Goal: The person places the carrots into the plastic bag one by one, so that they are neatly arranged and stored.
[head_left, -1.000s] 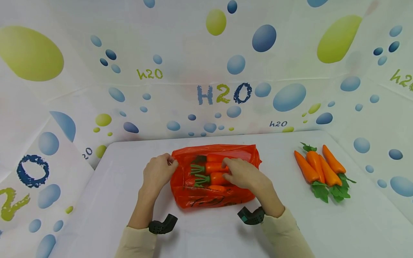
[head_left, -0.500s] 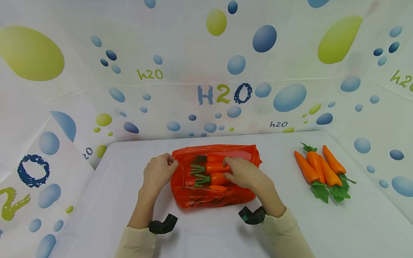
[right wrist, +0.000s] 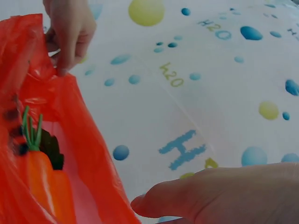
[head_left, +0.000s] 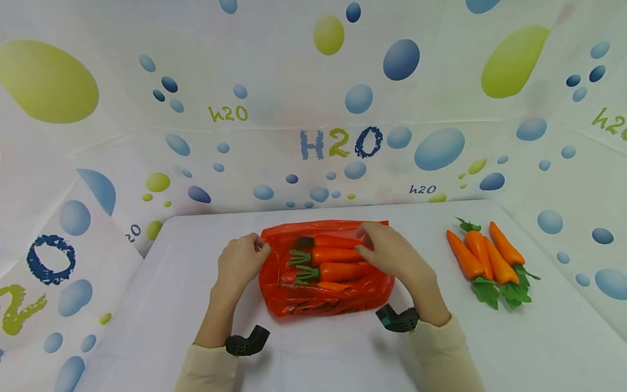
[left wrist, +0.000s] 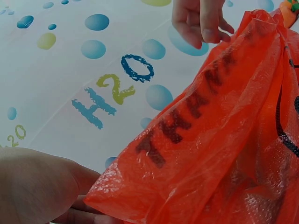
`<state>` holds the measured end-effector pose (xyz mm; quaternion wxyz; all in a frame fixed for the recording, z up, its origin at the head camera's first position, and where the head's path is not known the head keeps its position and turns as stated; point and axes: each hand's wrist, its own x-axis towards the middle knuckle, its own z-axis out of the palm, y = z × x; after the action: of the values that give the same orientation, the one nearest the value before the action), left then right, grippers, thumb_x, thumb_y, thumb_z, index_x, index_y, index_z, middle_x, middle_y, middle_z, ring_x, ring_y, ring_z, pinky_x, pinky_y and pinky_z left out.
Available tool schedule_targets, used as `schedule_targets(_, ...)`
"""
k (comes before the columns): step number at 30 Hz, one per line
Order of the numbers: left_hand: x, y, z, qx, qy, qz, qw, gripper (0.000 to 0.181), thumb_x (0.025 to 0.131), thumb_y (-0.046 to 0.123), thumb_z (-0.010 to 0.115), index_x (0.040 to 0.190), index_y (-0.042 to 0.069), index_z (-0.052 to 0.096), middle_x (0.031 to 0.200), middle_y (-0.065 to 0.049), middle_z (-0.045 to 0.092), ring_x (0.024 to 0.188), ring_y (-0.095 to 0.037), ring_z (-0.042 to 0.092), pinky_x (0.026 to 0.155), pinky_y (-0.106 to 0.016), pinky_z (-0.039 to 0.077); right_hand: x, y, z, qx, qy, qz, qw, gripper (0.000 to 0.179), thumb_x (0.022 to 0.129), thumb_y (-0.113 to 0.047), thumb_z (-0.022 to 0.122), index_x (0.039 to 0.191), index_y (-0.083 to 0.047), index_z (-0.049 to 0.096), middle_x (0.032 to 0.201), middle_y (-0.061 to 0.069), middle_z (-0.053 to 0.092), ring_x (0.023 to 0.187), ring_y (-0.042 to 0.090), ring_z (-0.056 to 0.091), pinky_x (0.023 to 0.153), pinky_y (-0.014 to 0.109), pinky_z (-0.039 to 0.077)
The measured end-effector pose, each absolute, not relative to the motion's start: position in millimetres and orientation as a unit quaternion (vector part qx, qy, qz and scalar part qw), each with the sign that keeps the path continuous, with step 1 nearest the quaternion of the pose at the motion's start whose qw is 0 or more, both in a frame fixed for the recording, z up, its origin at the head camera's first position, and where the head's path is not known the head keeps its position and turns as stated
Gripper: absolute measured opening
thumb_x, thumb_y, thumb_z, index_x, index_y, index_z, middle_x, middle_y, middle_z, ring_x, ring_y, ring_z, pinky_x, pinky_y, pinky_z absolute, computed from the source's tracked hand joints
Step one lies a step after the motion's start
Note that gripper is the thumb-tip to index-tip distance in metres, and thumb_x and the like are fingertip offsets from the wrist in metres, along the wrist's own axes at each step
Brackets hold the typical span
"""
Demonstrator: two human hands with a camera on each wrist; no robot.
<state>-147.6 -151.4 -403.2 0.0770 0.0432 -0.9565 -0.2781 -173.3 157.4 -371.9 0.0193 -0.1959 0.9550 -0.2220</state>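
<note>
A red plastic bag (head_left: 323, 306) lies in the middle of the table, its mouth spread upward. Several orange carrots (head_left: 345, 271) with green stems rest inside, side by side, stems toward the left. My left hand (head_left: 242, 260) pinches the bag's left edge; in the left wrist view the corner of the film sits between thumb and fingers. Over the bag's right end hovers my right hand (head_left: 394, 255), fingers bent loosely, with no carrot in it. Dark printed letters show on the bag (left wrist: 205, 126) in the left wrist view. The right thumb (right wrist: 163, 200) lies near the bag's rim.
To the right on the white table (head_left: 490, 348) lies a group of loose carrots (head_left: 501, 262) with green leaves, several in number. A white backdrop (head_left: 274, 163) with blue and green drops rises behind the table. Each wrist wears a black camera (head_left: 247, 341).
My right hand has come off the carrots and shifted right and slightly back, so more of their length shows. The left hand has stayed at the bag's edge.
</note>
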Motion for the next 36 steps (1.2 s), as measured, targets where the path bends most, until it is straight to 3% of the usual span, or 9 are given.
schedule_targets(19, -146, -152, -405, 0.041, -0.956, -0.281, 0.076, 0.024, 0.094, 0.024, 0.055, 0.097, 0.003, 0.066, 0.068, -0.006, 0.060, 0.060, -0.019, 0.052, 0.051, -0.025, 0.045, -184, 216, -364, -0.092, 0.962, -0.255, -0.034, 0.038, 0.096, -0.025, 0.061, 0.127, -0.004, 0.054, 0.116, 0.018, 0.062, 0.104, 0.032, 0.060, 0.086, 0.046, 0.059)
schedule_targets(36, -149, -152, -406, 0.040, -0.956, -0.281, 0.077, 0.024, 0.094, 0.024, 0.055, 0.098, 0.003, 0.066, 0.069, -0.006, 0.061, 0.061, -0.019, 0.053, 0.051, -0.025, 0.046, -191, 263, -372, 0.005, 0.966, -0.255, -0.041, 0.051, 0.098, -0.029, 0.059, 0.137, 0.001, 0.046, 0.129, 0.028, 0.050, 0.116, 0.042, 0.050, 0.096, 0.056, 0.052)
